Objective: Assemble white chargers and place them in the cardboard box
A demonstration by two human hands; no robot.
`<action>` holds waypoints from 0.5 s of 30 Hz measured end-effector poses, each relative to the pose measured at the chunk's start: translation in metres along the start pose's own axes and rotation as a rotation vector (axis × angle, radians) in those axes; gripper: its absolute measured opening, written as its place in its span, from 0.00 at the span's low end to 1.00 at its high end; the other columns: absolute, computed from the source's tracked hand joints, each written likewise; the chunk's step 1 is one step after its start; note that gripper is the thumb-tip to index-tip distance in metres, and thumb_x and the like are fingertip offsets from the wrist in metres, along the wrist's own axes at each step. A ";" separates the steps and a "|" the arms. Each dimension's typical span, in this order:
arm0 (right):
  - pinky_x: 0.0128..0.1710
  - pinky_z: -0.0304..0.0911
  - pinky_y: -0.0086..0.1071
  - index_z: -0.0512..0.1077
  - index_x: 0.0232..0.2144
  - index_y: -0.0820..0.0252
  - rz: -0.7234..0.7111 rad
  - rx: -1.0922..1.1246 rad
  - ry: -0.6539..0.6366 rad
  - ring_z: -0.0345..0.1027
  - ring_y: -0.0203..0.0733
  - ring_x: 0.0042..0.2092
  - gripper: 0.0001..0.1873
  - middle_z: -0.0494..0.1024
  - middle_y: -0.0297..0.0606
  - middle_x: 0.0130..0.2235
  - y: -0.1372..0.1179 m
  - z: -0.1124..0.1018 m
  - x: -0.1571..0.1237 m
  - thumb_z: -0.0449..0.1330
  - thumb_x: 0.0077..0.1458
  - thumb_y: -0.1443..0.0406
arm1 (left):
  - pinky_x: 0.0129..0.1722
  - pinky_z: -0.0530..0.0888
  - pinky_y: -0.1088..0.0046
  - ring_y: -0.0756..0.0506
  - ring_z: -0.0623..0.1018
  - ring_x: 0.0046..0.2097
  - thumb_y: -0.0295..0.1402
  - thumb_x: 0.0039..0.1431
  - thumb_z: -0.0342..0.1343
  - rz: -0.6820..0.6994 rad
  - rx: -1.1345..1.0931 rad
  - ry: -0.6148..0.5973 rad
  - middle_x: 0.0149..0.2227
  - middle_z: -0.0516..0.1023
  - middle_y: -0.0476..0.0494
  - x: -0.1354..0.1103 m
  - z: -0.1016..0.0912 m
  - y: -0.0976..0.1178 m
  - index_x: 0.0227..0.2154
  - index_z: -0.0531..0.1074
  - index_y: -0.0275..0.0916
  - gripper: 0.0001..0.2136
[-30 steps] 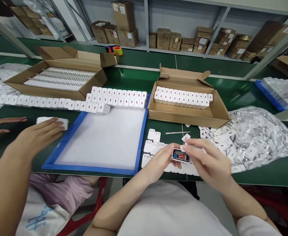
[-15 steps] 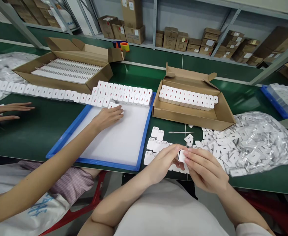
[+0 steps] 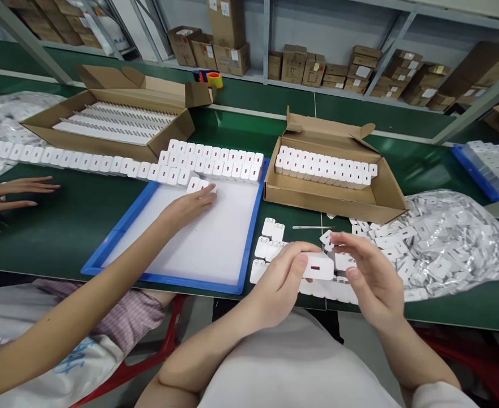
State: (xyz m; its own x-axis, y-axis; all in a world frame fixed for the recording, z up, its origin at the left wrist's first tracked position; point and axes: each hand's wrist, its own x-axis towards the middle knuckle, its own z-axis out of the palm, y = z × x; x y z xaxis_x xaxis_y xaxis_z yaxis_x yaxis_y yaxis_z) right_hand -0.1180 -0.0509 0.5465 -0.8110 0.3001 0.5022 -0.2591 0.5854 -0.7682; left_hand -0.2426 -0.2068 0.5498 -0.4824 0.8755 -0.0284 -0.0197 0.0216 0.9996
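My left hand (image 3: pixel 284 276) grips a small white charger housing (image 3: pixel 319 266) with a red port facing me, held just above the table's near edge. My right hand (image 3: pixel 371 272) hovers a little to its right, fingers spread and holding nothing. Under both hands lie several loose white housings (image 3: pixel 270 241). A heap of white parts in clear bags (image 3: pixel 440 238) spreads to the right.
A co-worker's hand (image 3: pixel 192 203) rests on chargers at the top of a blue-edged white tray (image 3: pixel 198 238); their other hand (image 3: pixel 13 190) lies flat far left. A cardboard box (image 3: pixel 334 190) holds a row of chargers. Another open box (image 3: pixel 105 127) stands back left.
My right hand has let go of the housing and drawn away to the right; the housing now shows its red port. The co-worker's hand stays at the tray's top edge.
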 end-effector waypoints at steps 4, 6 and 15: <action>0.42 0.73 0.35 0.66 0.60 0.53 0.240 0.030 -0.095 0.72 0.44 0.45 0.24 0.72 0.45 0.49 -0.001 0.005 0.001 0.59 0.63 0.62 | 0.52 0.68 0.68 0.44 0.73 0.51 0.42 0.73 0.37 0.084 0.092 0.031 0.50 0.73 0.40 -0.002 -0.001 -0.002 0.51 0.69 0.39 0.19; 0.42 0.73 0.34 0.67 0.58 0.52 0.280 0.058 -0.132 0.72 0.42 0.45 0.21 0.72 0.43 0.49 -0.001 0.010 0.002 0.58 0.64 0.62 | 0.53 0.67 0.69 0.45 0.73 0.52 0.41 0.73 0.36 0.116 0.102 0.041 0.50 0.73 0.41 -0.002 -0.001 -0.003 0.51 0.69 0.39 0.18; 0.35 0.68 0.33 0.75 0.48 0.54 0.262 0.168 0.060 0.68 0.40 0.40 0.12 0.71 0.41 0.40 -0.012 0.030 0.004 0.58 0.64 0.66 | 0.55 0.66 0.68 0.44 0.71 0.55 0.40 0.73 0.37 0.167 0.090 0.011 0.55 0.71 0.40 -0.005 -0.006 -0.002 0.54 0.67 0.40 0.18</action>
State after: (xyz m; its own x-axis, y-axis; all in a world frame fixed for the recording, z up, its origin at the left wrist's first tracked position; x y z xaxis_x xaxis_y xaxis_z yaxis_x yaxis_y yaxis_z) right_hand -0.1342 -0.0793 0.5464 -0.8305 0.4711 0.2971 -0.1322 0.3514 -0.9268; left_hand -0.2453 -0.2144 0.5479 -0.4823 0.8650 0.1387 0.1394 -0.0805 0.9870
